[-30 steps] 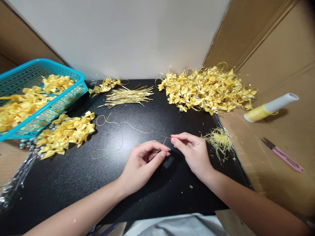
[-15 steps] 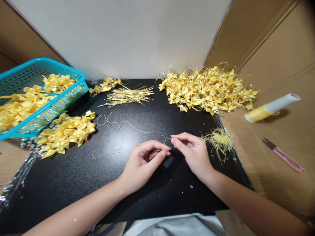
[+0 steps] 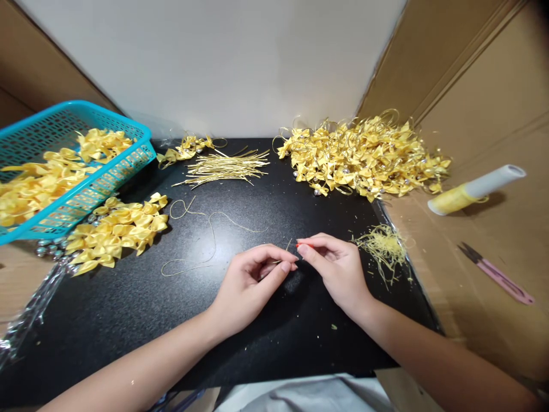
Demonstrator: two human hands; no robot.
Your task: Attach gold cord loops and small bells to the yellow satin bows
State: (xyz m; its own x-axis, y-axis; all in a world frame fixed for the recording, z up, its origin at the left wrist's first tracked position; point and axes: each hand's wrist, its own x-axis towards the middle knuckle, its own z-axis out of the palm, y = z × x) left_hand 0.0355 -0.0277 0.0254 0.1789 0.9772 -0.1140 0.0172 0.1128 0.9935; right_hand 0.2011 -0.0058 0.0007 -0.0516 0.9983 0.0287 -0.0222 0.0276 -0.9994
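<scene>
Your left hand [image 3: 249,283] is closed, thumb & finger pinched on one end of the gold string [image 3: 210,234]. Your right hand [image 3: 337,266], just beside it, pinches a tiny red thing [image 3: 303,244]; can't tell what it is. The string loops away to the left on the black counter [image 3: 128,309]. There's bare room near you & on the left. The bow pile [image 3: 115,229] sits by the blue basket [image 3: 107,177] at the left edge. Thread scraps [image 3: 384,246] lie by the right edge, near your right hand.
</scene>
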